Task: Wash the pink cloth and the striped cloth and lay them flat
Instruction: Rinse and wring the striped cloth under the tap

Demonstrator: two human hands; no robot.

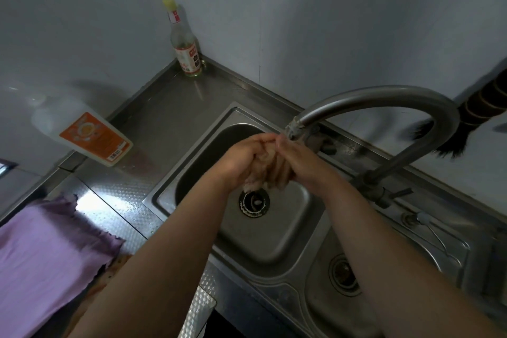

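Both hands, left and right, clench a bunched pale, possibly striped, cloth under the curved steel faucet; pink cloth flat, lower left of frame.

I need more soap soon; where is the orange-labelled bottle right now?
In the head view, the bottle lies on the steel counter at the left, against the wall, left of the sink.

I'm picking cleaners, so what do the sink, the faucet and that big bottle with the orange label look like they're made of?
Sink: looks like brushed stainless steel, grey with soft reflections.
Faucet: dull grey metal tube, matte, probably steel.
Bottle with the orange label: likely translucent plastic, cloudy whitish body under a printed label.
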